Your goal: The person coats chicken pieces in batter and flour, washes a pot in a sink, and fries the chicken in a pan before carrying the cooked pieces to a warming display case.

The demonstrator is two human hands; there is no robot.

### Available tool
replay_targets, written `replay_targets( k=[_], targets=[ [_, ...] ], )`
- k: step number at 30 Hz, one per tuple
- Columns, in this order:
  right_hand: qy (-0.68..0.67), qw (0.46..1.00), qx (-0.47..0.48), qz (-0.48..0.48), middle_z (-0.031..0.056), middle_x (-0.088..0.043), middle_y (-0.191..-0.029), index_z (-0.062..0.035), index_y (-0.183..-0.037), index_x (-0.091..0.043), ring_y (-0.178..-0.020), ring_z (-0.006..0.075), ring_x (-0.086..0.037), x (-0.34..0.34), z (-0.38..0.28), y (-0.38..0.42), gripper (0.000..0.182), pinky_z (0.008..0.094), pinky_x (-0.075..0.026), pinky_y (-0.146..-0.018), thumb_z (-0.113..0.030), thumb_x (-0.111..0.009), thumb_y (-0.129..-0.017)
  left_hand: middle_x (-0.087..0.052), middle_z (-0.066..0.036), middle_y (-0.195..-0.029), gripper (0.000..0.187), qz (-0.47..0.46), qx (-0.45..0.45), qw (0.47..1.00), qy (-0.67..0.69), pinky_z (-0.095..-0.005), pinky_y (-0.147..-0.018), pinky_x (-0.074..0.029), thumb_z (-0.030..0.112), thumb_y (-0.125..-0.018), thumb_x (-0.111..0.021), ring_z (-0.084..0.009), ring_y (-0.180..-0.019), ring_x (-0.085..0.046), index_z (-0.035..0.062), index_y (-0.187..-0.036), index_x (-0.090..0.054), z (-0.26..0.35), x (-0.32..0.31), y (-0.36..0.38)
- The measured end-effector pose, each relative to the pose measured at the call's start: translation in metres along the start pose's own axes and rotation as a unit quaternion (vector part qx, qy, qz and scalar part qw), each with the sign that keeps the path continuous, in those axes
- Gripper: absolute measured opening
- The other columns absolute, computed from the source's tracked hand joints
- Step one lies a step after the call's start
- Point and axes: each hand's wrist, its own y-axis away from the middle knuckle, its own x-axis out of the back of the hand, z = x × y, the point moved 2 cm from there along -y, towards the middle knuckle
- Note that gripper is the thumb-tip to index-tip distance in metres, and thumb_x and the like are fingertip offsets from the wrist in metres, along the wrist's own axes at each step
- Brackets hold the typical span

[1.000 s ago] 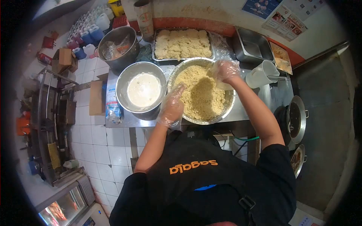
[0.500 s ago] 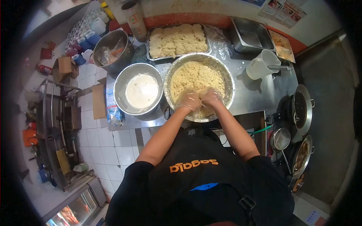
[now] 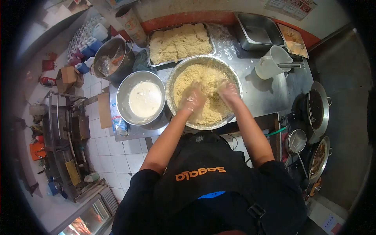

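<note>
The crumb mixture (image 3: pixel 207 84) fills the wide steel bowl (image 3: pixel 172 80) on the tabletop (image 3: pixel 270 96). Both gloved hands, left (image 3: pixel 192 100) and right (image 3: pixel 228 91), press spread into it. A hard push near the rim could, I judge, spill crumbs over or tip the bowl toward the batter bowl (image 3: pixel 124 92) just beside it.

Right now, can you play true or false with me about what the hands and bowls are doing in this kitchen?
1. Both hands, the left hand and the right hand, are in the big bowl of yellow crumbs. True.
2. The smaller bowl beside it holds red sauce. False: it holds a white batter.
3. The hands are bare. False: they wear thin clear plastic gloves.
4. A tray of crumb-coated pieces sits behind the big bowl. True.
5. The white jug stands on the floor. False: it stands on the metal table, on the person's right.
</note>
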Motion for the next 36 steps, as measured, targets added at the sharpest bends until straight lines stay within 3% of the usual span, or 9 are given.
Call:
replay_targets(
  k=[3,7,10,12,18,22,28,30,36],
  targets=[
    [0.308,0.933,0.141,0.117,0.0238,-0.032,-0.141,0.0035,-0.137,-0.031,-0.131,0.0322,-0.033,-0.039,-0.004,0.003,0.061,0.0356,-0.028,-0.107,-0.030,-0.045,-0.087,-0.062,-0.024,-0.094,0.033,-0.041,0.078,0.992,0.085,-0.0418,-0.083,-0.048,0.014,-0.075,-0.054,-0.0369,-0.091,-0.061,-0.0036,-0.103,-0.059,0.015,0.024,0.016],
    [0.423,0.878,0.220,0.039,0.0208,-0.005,-0.151,-0.0002,-0.144,-0.007,-0.139,0.0342,-0.011,-0.070,-0.015,0.016,0.068,0.0354,-0.013,-0.113,-0.031,-0.034,-0.091,-0.062,-0.023,-0.085,0.025,0.026,0.121,0.989,0.086,-0.0431,-0.078,-0.048,0.012,-0.070,-0.058,-0.0377,-0.084,-0.060,-0.0007,-0.091,-0.060,0.003,0.010,0.029],
    [0.397,0.849,0.286,0.199,0.0221,-0.016,-0.149,0.0018,-0.142,-0.017,-0.137,0.0332,-0.021,-0.065,-0.025,-0.014,0.066,0.0381,-0.017,-0.112,-0.038,-0.034,-0.092,-0.062,-0.022,-0.083,0.025,0.042,0.147,0.980,0.130,-0.0444,-0.077,-0.048,0.014,-0.069,-0.060,-0.0377,-0.082,-0.060,-0.0001,-0.089,-0.059,-0.006,0.005,0.030],
    [0.276,0.934,0.210,0.089,0.0223,-0.056,-0.120,-0.0018,-0.124,-0.048,-0.117,0.0354,-0.050,-0.055,-0.029,-0.039,0.051,0.0481,-0.034,-0.101,-0.037,-0.043,-0.088,-0.062,-0.021,-0.081,0.024,0.071,0.123,0.983,0.119,-0.0447,-0.076,-0.047,0.014,-0.069,-0.060,-0.0371,-0.081,-0.060,0.0001,-0.088,-0.059,-0.002,0.020,0.032],
    [0.372,0.853,0.350,0.108,0.0187,-0.059,-0.114,-0.0125,-0.116,-0.058,-0.111,0.0344,-0.053,-0.082,0.013,-0.044,0.041,0.0468,-0.038,-0.096,-0.039,-0.042,-0.089,-0.060,-0.018,-0.074,0.024,0.182,0.053,0.976,0.103,-0.0455,-0.069,-0.047,0.012,-0.067,-0.060,-0.0353,-0.076,-0.059,0.0000,-0.088,-0.060,-0.041,-0.041,0.026],
    [0.357,0.910,0.209,-0.032,0.0202,-0.042,-0.136,-0.0025,-0.132,-0.043,-0.124,0.0351,-0.042,-0.065,-0.017,-0.033,0.063,0.0418,-0.027,-0.108,-0.050,-0.037,-0.091,-0.059,-0.017,-0.069,0.031,0.189,0.111,0.955,0.197,-0.0452,-0.069,-0.047,0.012,-0.067,-0.060,-0.0348,-0.075,-0.059,-0.0007,-0.095,-0.059,-0.036,-0.022,0.026],
    [0.308,0.894,0.248,0.211,0.0223,-0.050,-0.127,0.0035,-0.124,-0.050,-0.120,0.0350,-0.046,-0.080,-0.007,-0.035,0.062,0.0423,-0.032,-0.104,-0.047,-0.036,-0.092,-0.060,-0.022,-0.087,0.041,0.174,0.139,0.947,0.231,-0.0428,-0.070,-0.048,0.011,-0.069,-0.058,-0.0379,-0.080,-0.058,0.0002,-0.109,-0.057,-0.033,-0.020,0.032],
    [0.372,0.907,0.196,0.038,0.0199,-0.055,-0.122,0.0008,-0.116,-0.056,-0.116,0.0346,-0.049,-0.059,-0.026,-0.052,0.054,0.0432,-0.034,-0.101,-0.043,-0.037,-0.091,-0.060,-0.024,-0.093,0.045,0.136,0.161,0.945,0.250,-0.0435,-0.074,-0.048,0.012,-0.071,-0.058,-0.0396,-0.084,-0.058,0.0000,-0.114,-0.056,-0.038,-0.010,0.022],
    [0.393,0.889,0.214,-0.100,0.0216,-0.061,-0.099,-0.0010,-0.106,-0.056,-0.091,0.0334,-0.059,0.012,-0.041,-0.082,0.038,0.0429,-0.046,-0.080,-0.030,-0.053,-0.082,-0.062,-0.019,-0.092,0.045,0.261,0.025,0.935,0.241,-0.0416,-0.079,-0.047,0.011,-0.066,-0.065,-0.0354,-0.089,-0.058,0.0011,-0.110,-0.059,-0.033,0.013,0.037]
  ],
)
